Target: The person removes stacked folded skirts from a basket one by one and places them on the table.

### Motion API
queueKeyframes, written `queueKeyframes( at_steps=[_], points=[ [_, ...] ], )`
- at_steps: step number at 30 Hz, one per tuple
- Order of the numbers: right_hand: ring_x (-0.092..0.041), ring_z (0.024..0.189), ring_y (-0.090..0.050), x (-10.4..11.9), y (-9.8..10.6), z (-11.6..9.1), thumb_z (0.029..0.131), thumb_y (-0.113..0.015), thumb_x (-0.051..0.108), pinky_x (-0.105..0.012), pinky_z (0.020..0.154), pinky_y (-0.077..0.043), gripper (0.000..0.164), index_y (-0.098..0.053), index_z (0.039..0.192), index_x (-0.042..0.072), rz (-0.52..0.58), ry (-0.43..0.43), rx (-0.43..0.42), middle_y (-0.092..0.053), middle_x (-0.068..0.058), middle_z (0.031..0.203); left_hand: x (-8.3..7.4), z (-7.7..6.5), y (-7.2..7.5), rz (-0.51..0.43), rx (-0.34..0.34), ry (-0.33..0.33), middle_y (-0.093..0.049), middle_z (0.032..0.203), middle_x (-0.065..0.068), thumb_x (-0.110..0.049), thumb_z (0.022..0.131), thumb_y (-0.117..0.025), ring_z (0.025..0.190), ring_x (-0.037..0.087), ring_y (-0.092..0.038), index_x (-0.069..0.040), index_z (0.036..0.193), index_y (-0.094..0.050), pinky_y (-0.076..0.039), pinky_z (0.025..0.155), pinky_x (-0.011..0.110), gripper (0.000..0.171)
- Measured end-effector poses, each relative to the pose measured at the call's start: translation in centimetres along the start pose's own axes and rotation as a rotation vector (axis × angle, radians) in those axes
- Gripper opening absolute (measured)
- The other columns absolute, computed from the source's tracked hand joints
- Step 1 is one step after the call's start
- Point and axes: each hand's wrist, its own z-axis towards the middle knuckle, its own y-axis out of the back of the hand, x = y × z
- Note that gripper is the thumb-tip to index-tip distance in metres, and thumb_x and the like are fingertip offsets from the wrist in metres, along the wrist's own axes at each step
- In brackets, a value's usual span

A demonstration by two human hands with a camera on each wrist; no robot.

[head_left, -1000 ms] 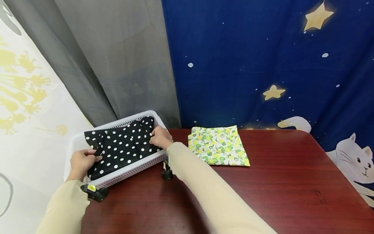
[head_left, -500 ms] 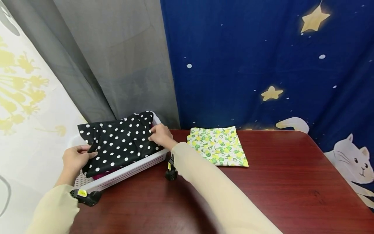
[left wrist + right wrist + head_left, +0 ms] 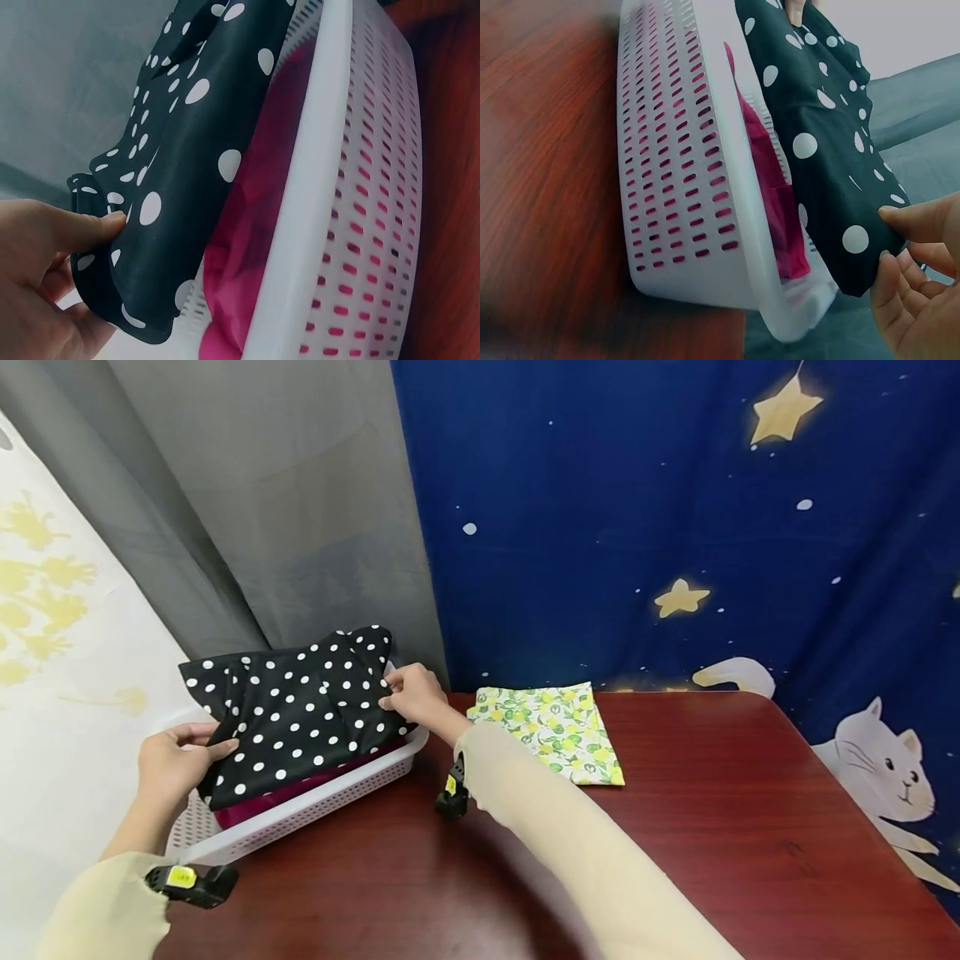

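Note:
A folded black cloth with white polka dots (image 3: 300, 710) is held up over a white perforated plastic basket (image 3: 315, 810). My left hand (image 3: 172, 764) pinches its left end between thumb and fingers; the left wrist view shows the thumb on top of the fold. On the right end, my right hand (image 3: 415, 695) grips the cloth the same way, seen closely in the right wrist view. Below it, magenta cloth (image 3: 251, 217) lies inside the basket, and a gap shows between the two fabrics. Most of the basket's inside is hidden by the dotted cloth.
To the right of the basket, a folded lemon-print cloth (image 3: 551, 731) lies on the reddish-brown wooden table (image 3: 712, 810). A grey curtain (image 3: 300, 510) and a blue starry curtain (image 3: 600, 527) hang behind. A white patterned sheet (image 3: 67, 710) is at the left.
Both hands have raised the dotted cloth from within the basket, the left one also shifting leftward. The magenta cloth beneath has come into sight. The view has turned slightly to the right.

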Motion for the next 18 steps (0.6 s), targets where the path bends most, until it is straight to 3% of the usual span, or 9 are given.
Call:
queueKeyframes(
  at_steps=[1, 3, 6, 18],
  points=[
    [-0.006, 0.061, -0.053, -0.1, 0.3, -0.1, 0.075, -0.076, 0.015, -0.019, 0.048, -0.043, 0.033, -0.069, 0.108, 0.016, 0.003, 0.014, -0.002, -0.06, 0.008, 0.078, -1.8, -1.0, 0.1, -0.014, 0.014, 0.015, -0.056, 0.059, -0.017, -0.009, 0.074, -0.075, 0.05, 0.001, -0.053, -0.012, 0.082, -0.069, -0.046, 0.044, 0.02, 0.011],
    [-0.007, 0.064, -0.053, -0.3, 0.9, -0.4, 0.076, -0.075, 0.014, -0.019, 0.048, -0.044, 0.034, -0.068, 0.11, 0.013, 0.018, 0.033, 0.004, -0.06, 0.006, 0.08, -2.4, -1.2, 0.1, -0.055, 0.031, 0.012, -0.057, 0.06, -0.017, -0.008, 0.074, -0.075, 0.05, 0.0, -0.053, -0.025, 0.072, -0.066, -0.045, 0.043, 0.019, 0.02],
    [-0.008, 0.066, -0.054, -0.7, 1.8, -0.6, 0.077, -0.074, 0.012, -0.02, 0.046, -0.046, 0.035, -0.067, 0.111, 0.01, 0.048, 0.058, 0.015, -0.059, 0.003, 0.081, -3.7, -1.7, 0.2, -0.062, 0.066, -0.004, -0.056, 0.061, -0.02, -0.007, 0.075, -0.074, 0.051, -0.001, -0.052, -0.036, 0.069, -0.061, -0.045, 0.044, 0.018, 0.032],
    [-0.014, 0.064, -0.056, -2.0, 6.2, -2.6, 0.078, -0.072, 0.009, -0.024, 0.044, -0.048, 0.033, -0.066, 0.111, 0.005, 0.103, 0.125, 0.029, -0.06, -0.004, 0.085, -6.9, -3.1, -1.1, -0.124, 0.106, -0.008, -0.059, 0.064, -0.021, -0.01, 0.074, -0.076, 0.06, -0.005, -0.054, -0.038, 0.074, -0.063, -0.044, 0.049, 0.014, 0.031]
  ],
)
